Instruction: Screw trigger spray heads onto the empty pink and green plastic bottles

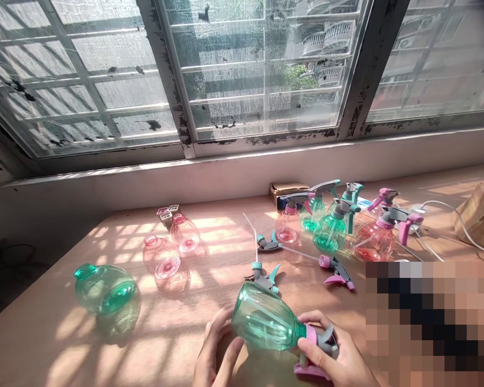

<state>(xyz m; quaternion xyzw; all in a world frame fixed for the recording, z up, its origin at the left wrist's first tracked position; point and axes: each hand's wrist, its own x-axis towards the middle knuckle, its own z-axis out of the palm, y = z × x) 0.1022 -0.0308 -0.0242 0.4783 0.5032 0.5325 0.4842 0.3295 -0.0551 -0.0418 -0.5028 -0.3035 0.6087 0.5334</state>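
Note:
A green transparent spray bottle (266, 320) lies sideways between my hands, low in the middle of the view. Its base points left and its neck points right. My left hand (215, 352) curls around the base, thumb below and fingers behind. At the neck, my right hand (344, 352) closes on the pink collar and grey body of the spray head (325, 338), whose pink trigger hangs underneath. A straw shows inside the bottle. Just beyond it lie loose spray heads: a teal-and-grey one (262, 277), another teal one (269, 243) and a pink-and-grey one (337, 271).
On the left lie a green bottle (105, 290) and two pink bottles (161, 258) without heads. Several bottles with spray heads (331, 231) stand back right, beside a cardboard box (288, 189). A paper bag (479, 215) and white cable are far right. Windows (262, 70) line the back.

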